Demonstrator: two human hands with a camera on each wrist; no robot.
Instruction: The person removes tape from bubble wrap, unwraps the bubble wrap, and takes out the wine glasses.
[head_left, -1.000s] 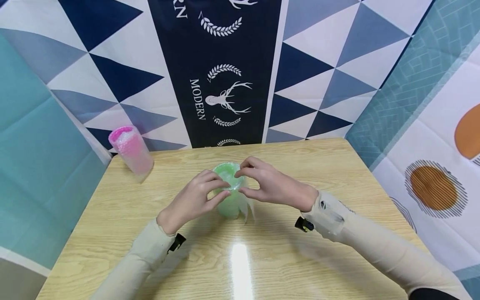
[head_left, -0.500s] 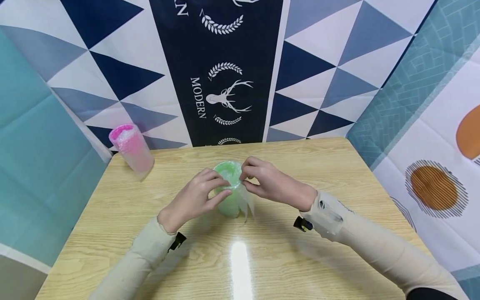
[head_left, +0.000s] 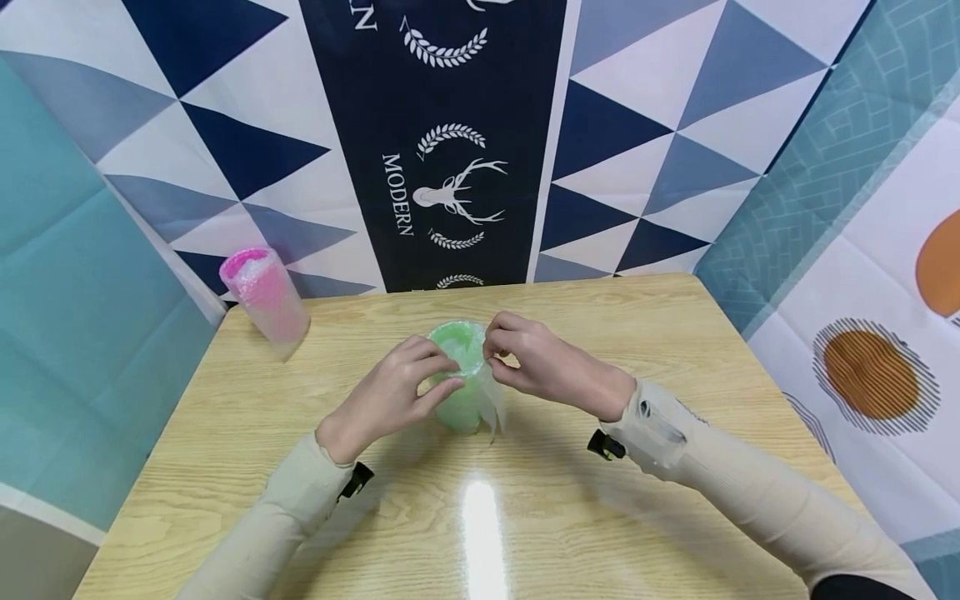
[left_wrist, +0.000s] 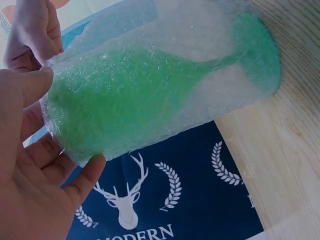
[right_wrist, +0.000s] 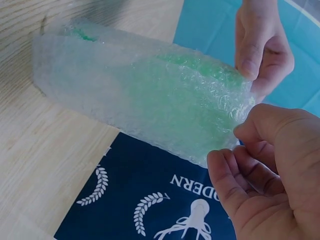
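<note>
Angles both sleeved forearms (head_left: 277, 508) inward over a glossy, pale wood-grain tabletop (head_left: 360, 542); with left hand (head_left: 393, 392) and right hand (head_left: 540, 362), pinches the top edge of a bubble-wrapped green goblet (head_left: 456, 411), upright between them; beyond, faces navy, stag-printed wall cloth (head_left: 465, 96).

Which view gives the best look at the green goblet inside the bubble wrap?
The left wrist view: the green goblet shows bowl, stem and base through the bubble wrap. In the right wrist view the wrap clouds stem and base; the head view looks down from above, the left hand partly covering it.
</note>
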